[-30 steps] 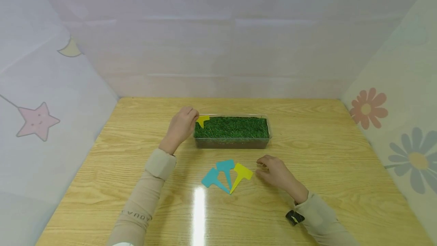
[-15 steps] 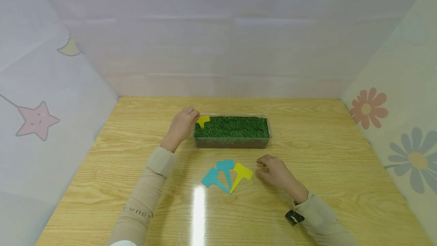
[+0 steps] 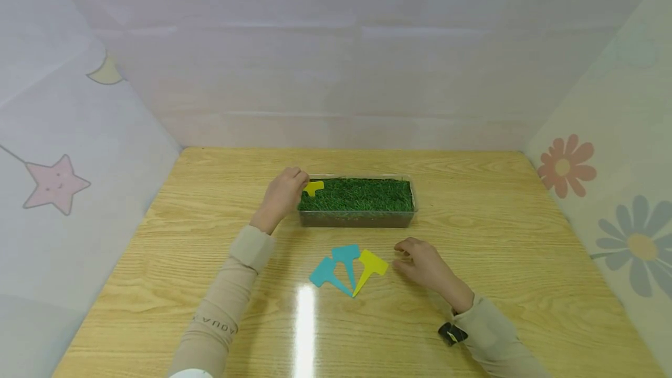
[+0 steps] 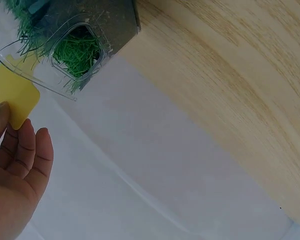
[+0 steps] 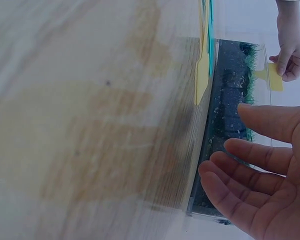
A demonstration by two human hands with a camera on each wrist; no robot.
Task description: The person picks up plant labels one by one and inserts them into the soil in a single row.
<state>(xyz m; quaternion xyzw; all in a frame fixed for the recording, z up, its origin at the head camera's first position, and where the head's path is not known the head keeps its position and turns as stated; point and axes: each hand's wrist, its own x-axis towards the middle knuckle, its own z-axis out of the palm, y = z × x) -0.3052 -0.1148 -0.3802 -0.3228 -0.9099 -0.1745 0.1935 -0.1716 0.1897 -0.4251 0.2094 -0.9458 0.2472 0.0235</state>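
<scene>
Plant label (image 3: 315,188), yellow and T-shaped, stands at the left end of the clear planter (image 3: 357,221), near the far edge of the table (image 3: 499,232). Left hand (image 3: 284,192) pinches its head; stem meets the grass mat (image 3: 362,194), depth unclear. Right hand (image 3: 427,267), relaxed and holding nothing, is just beside a second yellow label (image 3: 374,262), two blue labels (image 3: 346,253) beyond. Shallow stem or early release could probably let it topple.

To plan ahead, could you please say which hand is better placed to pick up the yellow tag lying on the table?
Probably the right hand: empty and near the loose yellow tag, while the left hand pinches another tag at the grass.
</scene>
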